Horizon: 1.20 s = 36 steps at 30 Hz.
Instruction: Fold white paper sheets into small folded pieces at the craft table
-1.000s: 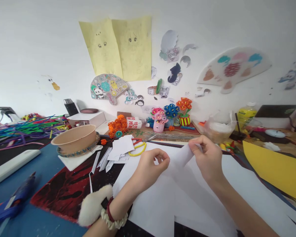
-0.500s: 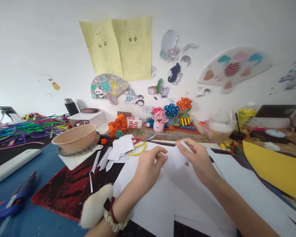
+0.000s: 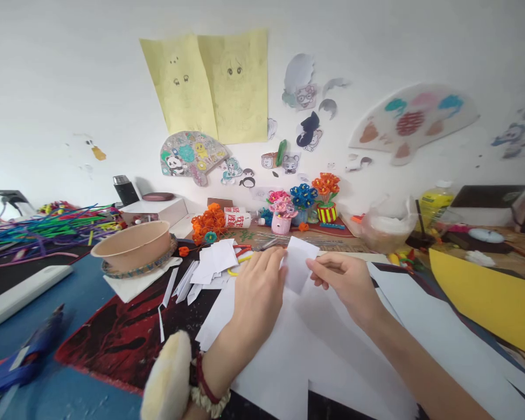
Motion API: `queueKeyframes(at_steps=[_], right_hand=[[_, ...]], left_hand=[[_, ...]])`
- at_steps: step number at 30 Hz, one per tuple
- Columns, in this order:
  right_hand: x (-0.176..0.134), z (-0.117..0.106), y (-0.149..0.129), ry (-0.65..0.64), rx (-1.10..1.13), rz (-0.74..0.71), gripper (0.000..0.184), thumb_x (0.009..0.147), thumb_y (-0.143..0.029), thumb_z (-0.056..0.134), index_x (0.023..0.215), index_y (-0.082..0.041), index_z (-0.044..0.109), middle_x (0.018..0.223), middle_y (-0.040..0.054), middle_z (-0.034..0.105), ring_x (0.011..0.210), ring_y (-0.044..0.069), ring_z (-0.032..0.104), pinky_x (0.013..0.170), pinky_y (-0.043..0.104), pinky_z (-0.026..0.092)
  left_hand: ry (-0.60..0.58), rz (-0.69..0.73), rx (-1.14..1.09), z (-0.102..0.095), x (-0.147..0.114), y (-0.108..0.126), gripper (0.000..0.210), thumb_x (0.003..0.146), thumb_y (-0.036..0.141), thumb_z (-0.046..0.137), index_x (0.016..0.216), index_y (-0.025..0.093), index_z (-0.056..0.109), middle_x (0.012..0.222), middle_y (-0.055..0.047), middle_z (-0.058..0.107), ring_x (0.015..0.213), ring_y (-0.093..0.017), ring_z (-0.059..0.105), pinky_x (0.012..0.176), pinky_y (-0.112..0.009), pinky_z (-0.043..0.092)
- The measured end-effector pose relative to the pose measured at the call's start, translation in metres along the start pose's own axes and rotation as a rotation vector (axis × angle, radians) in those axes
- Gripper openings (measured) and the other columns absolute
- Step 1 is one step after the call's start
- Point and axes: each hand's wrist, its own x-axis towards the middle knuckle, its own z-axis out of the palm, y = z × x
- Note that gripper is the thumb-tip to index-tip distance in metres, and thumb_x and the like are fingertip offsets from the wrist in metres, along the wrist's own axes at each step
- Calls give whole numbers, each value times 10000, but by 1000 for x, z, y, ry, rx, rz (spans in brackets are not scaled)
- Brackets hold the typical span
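Observation:
Between my two hands a small white piece of paper (image 3: 301, 263) is held up, tilted, above larger white sheets (image 3: 280, 361). My left hand (image 3: 259, 286) is closed on its left edge, back of the hand towards me, the thumb along the paper. With thumb and fingers my right hand (image 3: 343, 283) pinches the paper's right edge. Left of my left hand lies a loose pile of small cut white papers (image 3: 212, 261), with narrow strips beside it. Yellow-handled scissors (image 3: 233, 272) lie partly hidden behind my left hand.
A glue gun (image 3: 24, 356) and a white bar-shaped case (image 3: 26, 294) lie at the left. A beige bowl (image 3: 131, 248) stands behind a red-black mat (image 3: 109, 338). Pipe-cleaner flowers (image 3: 304, 197) stand along the wall. Yellow card (image 3: 485, 297) lies at the right.
The small paper has been turned more upright and shifted left. My left hand has rotated and now grips its left edge; my right hand has moved from its top to its right edge.

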Motion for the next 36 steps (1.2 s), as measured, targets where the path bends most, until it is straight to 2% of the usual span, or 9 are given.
queueKeyframes(at_steps=[2, 6, 11, 14, 17, 23, 30, 33, 36], right_hand=[[-2, 3, 0, -78, -1, -25, 314, 722, -441, 717, 611, -166, 614, 552, 11, 586, 515, 125, 531, 487, 241, 413], [-3, 4, 1, -267, 91, -59, 296, 754, -443, 695, 672, -176, 595, 580, -7, 576, 524, 116, 523, 501, 239, 419], [0, 3, 2, -261, 82, -71, 305, 737, -449, 712, 684, -174, 590, 587, -12, 562, 537, 117, 518, 514, 240, 427], [0, 4, 2, -241, 101, -49, 345, 688, -428, 758, 625, -178, 529, 579, -21, 549, 540, 114, 515, 524, 236, 428], [-1, 5, 2, -261, 156, -39, 388, 666, -400, 781, 607, -187, 462, 583, -36, 535, 543, 107, 508, 524, 226, 417], [-3, 3, -1, -309, 129, -51, 321, 770, -429, 687, 665, -186, 504, 621, -27, 536, 582, 114, 519, 573, 241, 431], [-2, 4, -2, -343, 11, -94, 297, 875, -414, 523, 692, -181, 550, 618, -3, 555, 614, 140, 534, 615, 269, 441], [0, 4, 1, -343, -6, -88, 244, 871, -362, 495, 707, -185, 536, 635, 0, 575, 631, 148, 547, 631, 274, 437], [4, 1, 7, -266, -9, -82, 226, 834, -324, 508, 656, -187, 523, 633, -6, 565, 649, 153, 550, 642, 270, 425]], left_hand=[[-67, -8, -57, 1, -1, 3, 292, 877, 286, 548, 1159, 211, 555, 1142, -77, 653, 1033, -273, 599, 863, -425, 474], [-245, -138, -448, -1, 1, 6, 332, 850, 326, 598, 1166, 226, 582, 1094, -49, 680, 929, -212, 645, 800, -326, 502], [-403, -189, -816, -6, 7, 4, 255, 896, 275, 520, 1089, 185, 659, 959, -59, 717, 829, -177, 652, 672, -243, 496], [-393, -221, -853, -5, 7, 3, 248, 889, 289, 535, 1030, 167, 699, 870, -62, 724, 782, -173, 645, 636, -231, 486], [-384, -215, -929, -4, 5, 3, 227, 840, 294, 618, 1015, 180, 707, 887, -57, 729, 845, -189, 664, 737, -255, 504], [-333, -256, -956, -5, 5, 3, 234, 776, 278, 696, 983, 170, 706, 903, -72, 737, 822, -205, 691, 767, -279, 513], [-403, -351, -1142, -4, 8, 1, 275, 821, 312, 634, 992, 100, 677, 833, -109, 719, 771, -194, 664, 731, -285, 495], [-340, -480, -1076, -1, 8, -3, 263, 807, 333, 632, 913, 97, 674, 753, -86, 703, 682, -169, 636, 628, -244, 462], [-211, -562, -985, -1, 9, -7, 206, 791, 315, 623, 823, 115, 661, 700, -55, 681, 653, -151, 613, 575, -213, 432]])
